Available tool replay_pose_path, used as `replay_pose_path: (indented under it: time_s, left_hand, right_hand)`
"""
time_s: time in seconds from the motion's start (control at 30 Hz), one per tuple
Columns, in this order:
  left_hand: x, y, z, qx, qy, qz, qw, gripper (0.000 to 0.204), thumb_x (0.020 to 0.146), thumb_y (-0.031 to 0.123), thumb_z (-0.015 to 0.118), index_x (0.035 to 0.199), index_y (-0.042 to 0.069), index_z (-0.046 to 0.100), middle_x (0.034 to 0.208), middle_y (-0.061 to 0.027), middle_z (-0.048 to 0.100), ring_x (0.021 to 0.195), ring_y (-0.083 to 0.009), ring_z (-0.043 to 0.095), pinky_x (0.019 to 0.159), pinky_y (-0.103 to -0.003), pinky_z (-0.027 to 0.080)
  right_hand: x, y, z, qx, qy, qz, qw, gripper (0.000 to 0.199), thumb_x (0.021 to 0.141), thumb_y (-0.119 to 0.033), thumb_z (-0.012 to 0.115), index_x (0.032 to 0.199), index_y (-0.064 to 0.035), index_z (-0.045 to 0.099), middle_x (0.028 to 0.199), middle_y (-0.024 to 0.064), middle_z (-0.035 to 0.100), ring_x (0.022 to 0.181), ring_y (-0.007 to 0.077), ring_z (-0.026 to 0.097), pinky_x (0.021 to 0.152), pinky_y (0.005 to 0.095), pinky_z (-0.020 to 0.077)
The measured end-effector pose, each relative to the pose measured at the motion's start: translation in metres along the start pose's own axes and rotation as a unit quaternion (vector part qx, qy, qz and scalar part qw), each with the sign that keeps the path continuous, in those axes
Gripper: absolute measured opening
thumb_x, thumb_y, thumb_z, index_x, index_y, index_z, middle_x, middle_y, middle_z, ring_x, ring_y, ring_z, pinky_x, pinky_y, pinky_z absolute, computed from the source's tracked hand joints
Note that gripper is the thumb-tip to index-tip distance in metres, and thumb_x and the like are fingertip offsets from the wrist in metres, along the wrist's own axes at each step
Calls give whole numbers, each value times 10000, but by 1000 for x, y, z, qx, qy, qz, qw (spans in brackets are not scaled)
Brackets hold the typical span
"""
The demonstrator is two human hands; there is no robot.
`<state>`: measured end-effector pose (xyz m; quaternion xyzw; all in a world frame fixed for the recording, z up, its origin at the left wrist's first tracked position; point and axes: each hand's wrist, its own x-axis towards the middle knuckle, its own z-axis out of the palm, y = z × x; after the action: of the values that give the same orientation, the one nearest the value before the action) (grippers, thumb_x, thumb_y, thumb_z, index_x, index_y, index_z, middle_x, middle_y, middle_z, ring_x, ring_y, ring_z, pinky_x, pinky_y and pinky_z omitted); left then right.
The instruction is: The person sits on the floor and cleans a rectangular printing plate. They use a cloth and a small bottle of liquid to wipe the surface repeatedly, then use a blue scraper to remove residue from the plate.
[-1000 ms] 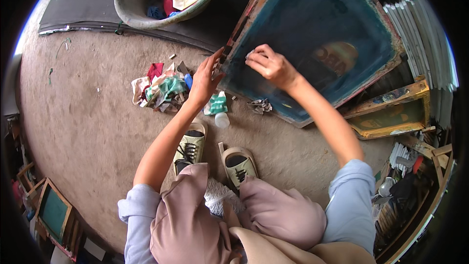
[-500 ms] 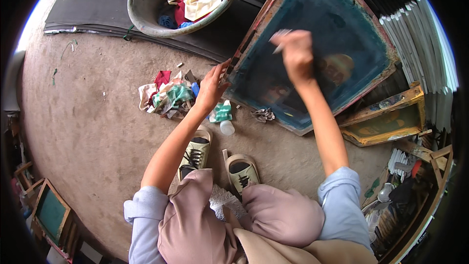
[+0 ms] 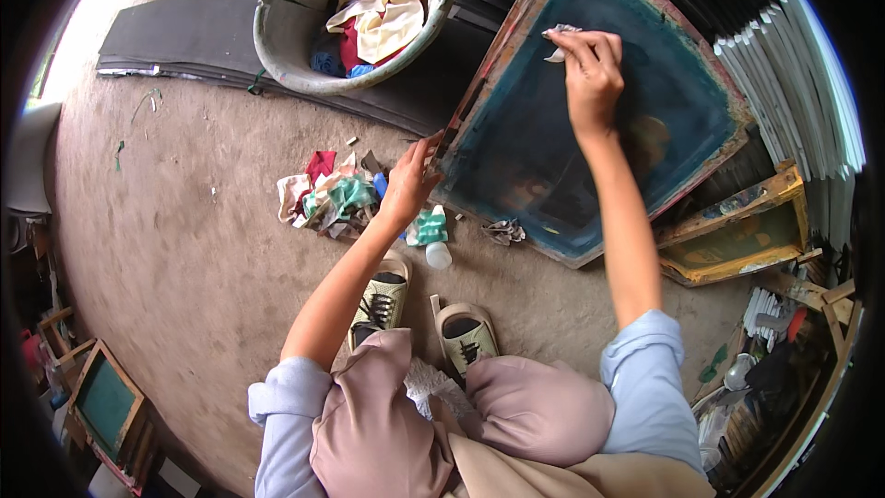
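A large wooden-framed screen [image 3: 516,157] with dark teal mesh leans tilted against stacked frames in front of me. My left hand [image 3: 410,186] grips its lower left frame edge. My right hand [image 3: 590,69] presses a small pale rag [image 3: 559,42] against the upper part of the mesh. A small plastic bottle with a green label [image 3: 431,238] lies on the ground just below my left hand. I squat with both shoes [image 3: 419,314] on the dirt floor.
A heap of coloured rags [image 3: 330,194] lies left of the screen. A round basin [image 3: 277,46] holding cloths stands at the back. A yellow-stained frame [image 3: 737,240] lies to the right, white frames [image 3: 802,92] are stacked beyond, and a small green screen [image 3: 103,401] sits at lower left.
My right hand has slid the rag from the lower left of the mesh up toward its top. My left hand has kept its hold on the frame edge.
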<state>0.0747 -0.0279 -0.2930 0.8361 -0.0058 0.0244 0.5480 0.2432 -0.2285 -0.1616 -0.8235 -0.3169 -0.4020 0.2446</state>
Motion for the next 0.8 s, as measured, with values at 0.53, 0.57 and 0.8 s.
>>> replay_pose_path:
  time_s: [0.53,0.57,0.8]
  left_hand:
    - [-4,-2,5,28,-4,3,1000,687,743,-75,676,1355,73,400,1301,-149,517,1090,-312,583,835,-375,529]
    - [1,4,12,17,-9,3,1000,686,741,-75,677,1352,77,404,1300,-148,518,1090,-313,583,834,-376,529]
    - [-2,2,3,25,-7,-4,1000,692,733,-88,673,1348,81,405,1295,-147,512,1081,-320,584,832,-377,529]
  right_hand:
    - [-87,-29,-20,69,-136,-75,985,161,686,14,646,831,-56,657,774,59,577,845,232,582,708,331,527]
    - [-127,-23,-22,46,-221,-204,953,152,647,5,636,787,-54,631,755,56,563,849,218,590,734,313,537]
    - [-7,30,-43,-28,35,41,998,212,724,51,632,881,-82,684,857,67,605,851,235,567,721,350,500]
